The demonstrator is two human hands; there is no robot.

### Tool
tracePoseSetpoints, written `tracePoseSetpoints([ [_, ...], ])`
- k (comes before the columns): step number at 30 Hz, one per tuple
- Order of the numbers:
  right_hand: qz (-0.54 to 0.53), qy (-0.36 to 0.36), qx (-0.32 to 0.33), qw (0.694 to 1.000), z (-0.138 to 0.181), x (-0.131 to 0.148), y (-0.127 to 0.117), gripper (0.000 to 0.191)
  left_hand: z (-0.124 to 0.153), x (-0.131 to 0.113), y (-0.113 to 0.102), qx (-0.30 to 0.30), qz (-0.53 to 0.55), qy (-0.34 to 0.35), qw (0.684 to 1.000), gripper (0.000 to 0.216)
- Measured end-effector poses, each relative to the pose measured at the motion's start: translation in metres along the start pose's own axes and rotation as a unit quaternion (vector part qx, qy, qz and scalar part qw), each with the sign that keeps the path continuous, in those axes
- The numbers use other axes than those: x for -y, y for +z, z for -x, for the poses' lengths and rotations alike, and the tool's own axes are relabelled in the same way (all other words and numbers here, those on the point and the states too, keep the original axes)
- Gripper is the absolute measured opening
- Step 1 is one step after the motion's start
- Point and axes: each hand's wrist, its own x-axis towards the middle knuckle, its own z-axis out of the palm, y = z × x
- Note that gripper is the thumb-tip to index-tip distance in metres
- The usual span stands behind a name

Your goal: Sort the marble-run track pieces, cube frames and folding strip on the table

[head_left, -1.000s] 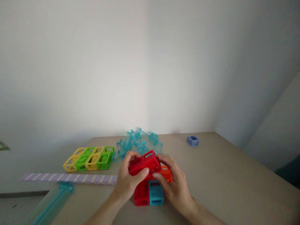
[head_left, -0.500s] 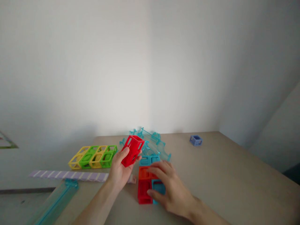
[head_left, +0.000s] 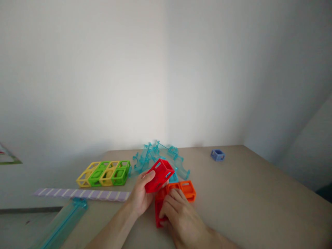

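Near the tabletop's (head_left: 246,193) front edge, the left hand (head_left: 141,199) pinches a tilted red cube (head_left: 158,175) just above and left of the orange blocks (head_left: 181,189); the right hand (head_left: 178,216) presses flat, fingers together, on the red base block (head_left: 158,209).

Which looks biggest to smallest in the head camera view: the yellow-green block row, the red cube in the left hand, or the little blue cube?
1. yellow-green block row
2. red cube
3. blue cube, though it lies farther away, so its true size against the red one is unsure.
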Motion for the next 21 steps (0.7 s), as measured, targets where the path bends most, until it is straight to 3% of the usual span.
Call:
tracePoseSetpoints([
  [5, -0.013, -0.093, 0.020, 0.995, 0.001, -0.002, 0.002, 0.008, -0.001, 0.005, -0.002, -0.009, -0.002, 0.018, 1.000, 0.030],
  [9, -0.001, -0.167, -0.018, 0.986, 0.000, 0.000, 0.012, 0.014, 0.000, 0.005, 0.000, -0.012, -0.006, 0.026, 1.000, 0.029],
  [15, -0.050, -0.086, -0.065, 0.993, 0.001, 0.002, -0.009, 0.011, 0.002, 0.003, -0.002, -0.020, 0.028, 0.008, 0.999, 0.023],
  [21, 0.027, -0.052, -0.025, 0.998, 0.004, 0.000, -0.008, 0.012, 0.000, 0.002, -0.009, 0.008, 0.077, 0.004, 0.997, 0.018],
])
